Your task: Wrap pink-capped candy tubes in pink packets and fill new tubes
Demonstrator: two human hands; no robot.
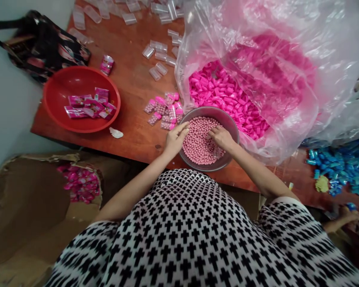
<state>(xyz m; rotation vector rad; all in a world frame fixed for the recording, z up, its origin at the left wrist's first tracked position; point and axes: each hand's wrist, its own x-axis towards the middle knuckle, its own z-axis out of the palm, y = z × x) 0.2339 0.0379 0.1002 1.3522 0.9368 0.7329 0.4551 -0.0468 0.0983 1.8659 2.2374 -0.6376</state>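
A grey metal bowl [233, 131] full of small pink balls [200, 141] stands at the table's front edge. My left hand [176, 137] is at the bowl's left rim, fingers drawn together; whatever they may hold is too small to make out. Inside the bowl, my right hand [220, 137] touches the balls with curled fingers, and its fingertips are partly hidden. A clear container [217, 152] seems to lie on the balls below my right hand. Just behind the bowl's left side is a pile of small ball-filled containers with pink caps [169, 113].
Behind the bowl, a large plastic bag [287, 131] holds pink caps [224, 93]. Clear empty containers [158, 50] lie farther back. Left are a red bowl [56, 115] with pink packets and a floral bag [48, 48]. Blue items [344, 159] and another person's hand [350, 214] are right.
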